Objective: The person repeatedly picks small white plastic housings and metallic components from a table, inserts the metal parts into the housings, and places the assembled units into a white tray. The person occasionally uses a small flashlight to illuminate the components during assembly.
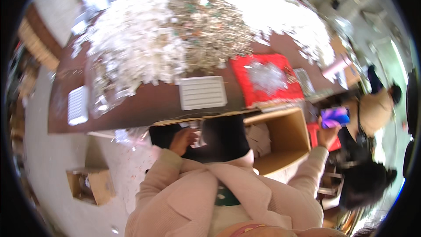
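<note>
My right hand [328,135] is out to the right, past the table's corner, with its fingers closed round a smartphone [335,117] whose screen glows purple and blue. Over my dark-trousered lap, my left hand [184,140] is curled; whatever its fingers may hold is too small and blurred to tell. On the table edge in front of me lies a white ribbed tray [202,93]. To its right a red cloth or mat [246,92] carries a heap of clear plastic pieces [266,77].
Large heaps of white pieces [136,48] and brownish metallic pieces [210,28] cover much of the dark table [61,118]. A white tray [78,105] lies at its left. An open cardboard box [287,136] stands by my right side, another box [103,186] on the floor. People [377,112] are at the right.
</note>
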Tool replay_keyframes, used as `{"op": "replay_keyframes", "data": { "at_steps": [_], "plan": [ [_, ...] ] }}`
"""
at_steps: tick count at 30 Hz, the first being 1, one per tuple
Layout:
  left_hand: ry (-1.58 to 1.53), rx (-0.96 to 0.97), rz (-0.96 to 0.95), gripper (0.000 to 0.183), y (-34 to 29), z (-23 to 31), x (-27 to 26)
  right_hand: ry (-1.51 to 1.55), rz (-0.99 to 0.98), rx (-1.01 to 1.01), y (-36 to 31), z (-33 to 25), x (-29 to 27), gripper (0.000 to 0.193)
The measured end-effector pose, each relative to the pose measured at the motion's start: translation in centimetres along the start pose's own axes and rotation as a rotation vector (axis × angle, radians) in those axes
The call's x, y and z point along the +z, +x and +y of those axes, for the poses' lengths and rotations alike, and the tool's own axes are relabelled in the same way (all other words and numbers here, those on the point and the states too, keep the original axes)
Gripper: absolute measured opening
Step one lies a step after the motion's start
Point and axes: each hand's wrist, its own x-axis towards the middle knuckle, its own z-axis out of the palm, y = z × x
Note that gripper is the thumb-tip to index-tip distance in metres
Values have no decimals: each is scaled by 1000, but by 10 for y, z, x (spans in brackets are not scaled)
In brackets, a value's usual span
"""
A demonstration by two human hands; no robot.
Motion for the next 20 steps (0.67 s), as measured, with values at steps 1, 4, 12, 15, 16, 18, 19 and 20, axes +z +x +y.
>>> {"op": "replay_keyframes", "data": {
  "at_steps": [1, 4, 12, 15, 16, 18, 19, 20],
  "plan": [
    [-101, -61, 10, 34, -2, 6, 4, -243, 34, -111, -1, 7, 3, 65],
    [7, -59, -85, 37, -16, 40, 15, 911, -60, 436, 7, 1, -21, 50],
    [42, 756, -460, 38, -101, 229, 40, 703, -64, 362, 6, -4, -16, 56],
    [27, 867, -496, 38, -113, 300, 55, 741, -27, 407, 1, -18, -2, 59],
    [236, 1029, -449, 33, -113, 317, 65, 780, -34, 417, -1, -25, 1, 60],
    [568, 1648, -311, 25, -108, 339, 98, 526, -48, 279, -9, -35, 10, 57],
    [548, 1711, -354, 24, -108, 347, 109, 446, -77, 192, -13, -41, 16, 56],
    [488, 1687, -452, 24, -110, 352, 115, 726, 38, 382, -17, -54, 18, 56]
  ]
}}
